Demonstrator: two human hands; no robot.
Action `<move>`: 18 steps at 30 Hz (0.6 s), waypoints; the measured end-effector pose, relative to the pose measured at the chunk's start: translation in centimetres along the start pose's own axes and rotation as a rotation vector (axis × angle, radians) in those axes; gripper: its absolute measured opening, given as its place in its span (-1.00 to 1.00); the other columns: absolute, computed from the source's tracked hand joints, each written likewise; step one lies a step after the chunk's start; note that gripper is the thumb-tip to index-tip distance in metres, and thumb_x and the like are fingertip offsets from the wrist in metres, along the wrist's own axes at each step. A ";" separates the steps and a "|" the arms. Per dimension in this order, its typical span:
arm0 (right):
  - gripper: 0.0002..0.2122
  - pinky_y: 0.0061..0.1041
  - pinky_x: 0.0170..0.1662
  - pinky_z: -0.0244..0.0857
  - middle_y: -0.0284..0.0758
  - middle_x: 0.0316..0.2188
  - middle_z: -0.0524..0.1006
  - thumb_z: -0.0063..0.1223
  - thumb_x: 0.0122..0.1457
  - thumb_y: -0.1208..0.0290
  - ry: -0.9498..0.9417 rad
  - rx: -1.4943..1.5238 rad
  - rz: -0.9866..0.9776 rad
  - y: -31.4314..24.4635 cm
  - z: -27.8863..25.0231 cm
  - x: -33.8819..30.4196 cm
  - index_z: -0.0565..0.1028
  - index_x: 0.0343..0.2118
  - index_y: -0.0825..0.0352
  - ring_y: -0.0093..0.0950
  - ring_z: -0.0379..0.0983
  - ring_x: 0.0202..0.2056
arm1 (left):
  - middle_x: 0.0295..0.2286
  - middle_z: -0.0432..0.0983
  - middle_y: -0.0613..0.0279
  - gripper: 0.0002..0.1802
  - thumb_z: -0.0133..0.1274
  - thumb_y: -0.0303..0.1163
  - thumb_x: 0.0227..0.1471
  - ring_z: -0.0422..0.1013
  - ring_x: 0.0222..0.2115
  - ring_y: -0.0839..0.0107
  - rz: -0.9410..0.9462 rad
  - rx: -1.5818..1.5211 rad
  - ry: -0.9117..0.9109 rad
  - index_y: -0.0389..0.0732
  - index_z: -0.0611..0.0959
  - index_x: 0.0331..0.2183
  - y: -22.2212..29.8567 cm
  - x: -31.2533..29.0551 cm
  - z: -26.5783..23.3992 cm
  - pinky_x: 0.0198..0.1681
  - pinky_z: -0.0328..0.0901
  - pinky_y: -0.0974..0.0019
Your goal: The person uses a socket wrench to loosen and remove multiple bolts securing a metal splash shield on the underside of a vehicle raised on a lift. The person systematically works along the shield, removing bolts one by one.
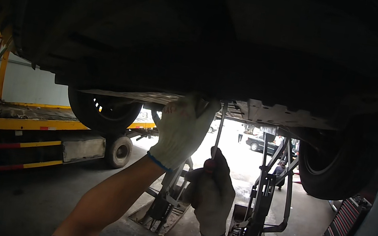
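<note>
Overhead is the dark underside of a raised car (pixel 269 112). My left hand (pixel 182 129), in a whitish knit glove with a blue cuff edge, reaches up against it. Its thumb stands apart and the other fingers stretch upward, their tips lost in shadow. To its right and lower, my right hand (pixel 213 196), in a similar glove with dirty dark fingers, is closed around a screwdriver (pixel 219 133). The red handle end shows in the grip. The long metal shaft points straight up, and its tip meets the dark underside, where the exact contact point is hidden.
Car wheels hang at left (pixel 103 112) and right (pixel 339 166). Lift supports stand behind my hands, left (pixel 165 203) and right (pixel 261 208). A yellow flatbed truck (pixel 24 129) is at left, a red-and-black tool cabinet (pixel 345 222) at right. A person (pixel 280 169) is low in the background.
</note>
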State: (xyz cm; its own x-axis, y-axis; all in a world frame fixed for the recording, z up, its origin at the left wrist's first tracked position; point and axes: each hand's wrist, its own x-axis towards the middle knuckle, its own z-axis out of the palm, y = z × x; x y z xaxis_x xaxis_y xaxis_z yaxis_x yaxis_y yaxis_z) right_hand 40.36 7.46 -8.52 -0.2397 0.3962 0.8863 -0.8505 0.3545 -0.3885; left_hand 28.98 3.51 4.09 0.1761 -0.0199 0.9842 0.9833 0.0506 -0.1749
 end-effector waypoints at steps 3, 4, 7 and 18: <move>-0.54 -0.70 -0.61 0.20 -0.31 -0.31 0.61 -0.11 0.37 0.46 0.010 -0.130 0.025 -0.3 -0.4 0.5 0.26 0.32 0.33 -0.68 0.42 -0.60 | -0.35 0.47 0.12 -0.50 0.24 -0.52 -0.09 0.48 -0.43 0.29 0.128 0.164 0.079 -0.11 0.55 -0.05 -0.3 -0.3 0.6 -0.50 0.37 0.24; -0.54 -0.69 -0.61 0.20 -0.31 -0.32 0.61 -0.10 0.37 0.45 0.017 -0.154 0.027 -0.3 -0.4 0.6 0.26 0.32 0.33 -0.68 0.42 -0.61 | -0.36 0.46 0.12 -0.50 0.24 -0.52 -0.10 0.47 -0.45 0.29 0.166 0.245 0.075 -0.11 0.56 -0.04 -0.3 -0.1 0.4 -0.50 0.37 0.22; -0.54 -0.67 -0.62 0.20 -0.31 -0.35 0.61 -0.10 0.37 0.44 0.033 -0.195 0.015 0.0 -0.2 0.7 0.26 0.32 0.32 -0.67 0.40 -0.63 | -0.35 0.45 0.08 -0.48 0.24 -0.53 -0.13 0.46 -0.47 0.29 0.268 0.408 0.164 -0.11 0.56 -0.04 -0.4 0.1 0.5 -0.49 0.37 0.19; -0.56 -0.63 -0.63 0.22 -0.36 -0.44 0.57 -0.11 0.42 0.39 0.055 -0.235 0.117 -2.3 0.9 0.7 0.26 0.32 0.32 -0.64 0.41 -0.63 | -0.50 0.49 0.19 -0.85 0.13 -0.28 0.20 0.45 -0.58 0.29 0.228 0.402 0.167 -0.12 0.69 -0.33 -0.6 0.6 0.9 -0.59 0.32 0.22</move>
State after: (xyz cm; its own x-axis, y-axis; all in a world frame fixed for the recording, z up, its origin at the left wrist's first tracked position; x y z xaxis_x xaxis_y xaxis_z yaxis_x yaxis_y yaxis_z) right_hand 41.70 6.20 -6.77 -0.2991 0.4890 0.8194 -0.6845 0.4883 -0.5413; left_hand 28.47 4.32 4.80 0.4219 -0.1212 0.8985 0.8288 0.4533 -0.3280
